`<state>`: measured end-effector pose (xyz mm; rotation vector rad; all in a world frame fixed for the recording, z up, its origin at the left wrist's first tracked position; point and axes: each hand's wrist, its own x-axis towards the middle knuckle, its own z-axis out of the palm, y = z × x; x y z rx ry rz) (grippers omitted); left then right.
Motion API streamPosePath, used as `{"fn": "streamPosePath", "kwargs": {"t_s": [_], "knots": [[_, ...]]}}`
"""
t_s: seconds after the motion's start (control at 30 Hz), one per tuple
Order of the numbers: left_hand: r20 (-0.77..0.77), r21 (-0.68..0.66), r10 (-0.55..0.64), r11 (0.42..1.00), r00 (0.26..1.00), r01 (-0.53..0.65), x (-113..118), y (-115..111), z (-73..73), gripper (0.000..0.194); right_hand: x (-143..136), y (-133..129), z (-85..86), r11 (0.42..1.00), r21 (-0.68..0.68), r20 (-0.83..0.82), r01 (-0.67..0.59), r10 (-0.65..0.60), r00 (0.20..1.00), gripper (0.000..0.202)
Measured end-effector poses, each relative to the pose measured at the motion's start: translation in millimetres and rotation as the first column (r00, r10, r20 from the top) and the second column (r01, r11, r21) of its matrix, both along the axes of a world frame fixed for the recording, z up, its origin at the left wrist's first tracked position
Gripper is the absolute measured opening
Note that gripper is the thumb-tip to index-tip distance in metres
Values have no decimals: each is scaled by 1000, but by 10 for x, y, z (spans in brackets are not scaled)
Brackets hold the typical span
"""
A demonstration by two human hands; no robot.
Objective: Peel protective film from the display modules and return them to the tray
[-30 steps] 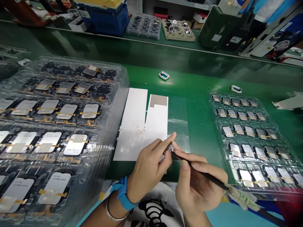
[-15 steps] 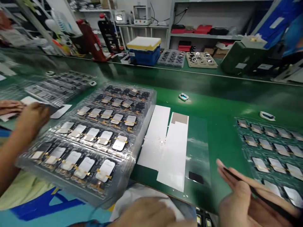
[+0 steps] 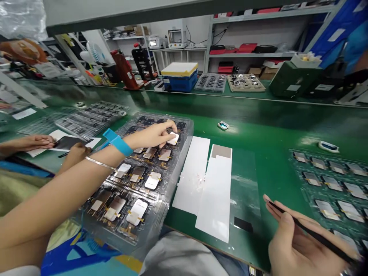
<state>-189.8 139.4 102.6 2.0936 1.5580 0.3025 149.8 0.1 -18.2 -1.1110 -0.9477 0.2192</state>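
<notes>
My left hand [image 3: 161,134], with a blue wrist strap and a bangle on its arm, reaches over the clear tray [image 3: 169,199]. Its thumb and fingers pinch a small white-faced part [image 3: 173,138] near the tray's upper right. Rows of similar parts with gold tabs lie in the tray's pockets. In my right hand [image 3: 299,234], at the lower right, are black tweezers [image 3: 319,237], their tip pointing up and left. White sheets [image 3: 215,191] lie between the hands, with a small black piece [image 3: 243,224] to their right.
Another clear tray [image 3: 330,186] of parts lies at the right. At the left, a co-worker's hands [image 3: 76,155] hold a dark sheet [image 3: 70,143]. A blue box [image 3: 180,81] stands on the back ledge. Small white-rimmed pieces [image 3: 223,125] lie on the green table [image 3: 267,161].
My left hand has moved from the bottom edge up and over the tray, onto a part there. My right hand still has the tweezers. The view has tilted up slightly.
</notes>
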Motion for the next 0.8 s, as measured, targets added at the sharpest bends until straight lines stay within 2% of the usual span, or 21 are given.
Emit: {"fn": "streamPosePath", "kwargs": {"t_s": [0.1, 0.17, 0.27, 0.33, 0.43, 0.5, 0.57, 0.63, 0.73, 0.8], "knots": [[-70, 53, 44, 998, 997, -41, -7, 69, -53, 25, -24, -29, 1, 1000, -4, 33, 19, -18, 999, 24], [-92, 156, 142, 980, 986, -127, -46, 138, -69, 29, -22, -40, -7, 1000, -4, 26, -9, 9, 1000, 24], [-88, 322, 366, 891, 927, -321, -133, 313, -137, 35, -6, -43, -22, 998, 24, 36, -66, 65, 997, 30], [-79, 343, 460, 846, 884, -409, -184, 450, -206, 34, -5, -40, -25, 996, 43, 43, -81, 80, 996, 31], [-58, 301, 486, 842, 872, -448, -208, 593, -252, 32, -13, -32, -27, 995, 43, 37, -85, 84, 996, 30], [-10, 311, 462, 844, 887, -436, -167, 589, -187, 27, -14, -25, -34, 994, 48, 26, -96, 95, 995, 31], [62, 345, 391, 855, 918, -388, -63, 465, -44, 19, -7, -19, -42, 993, 59, 19, -102, 101, 995, 33], [137, 365, 262, 883, 955, -295, 99, 206, 125, 21, 8, -22, -44, 992, 40, 3, -119, 119, 993, 32], [185, 374, 46, 921, 982, -114, 385, -429, 260, 34, 58, -55, -33, 973, -74, -25, -218, 217, 976, 24], [133, 402, -27, 915, 991, -29, 562, -956, 195, 26, 114, -106, -27, 932, -192, -37, -308, 307, 951, 19]]}}
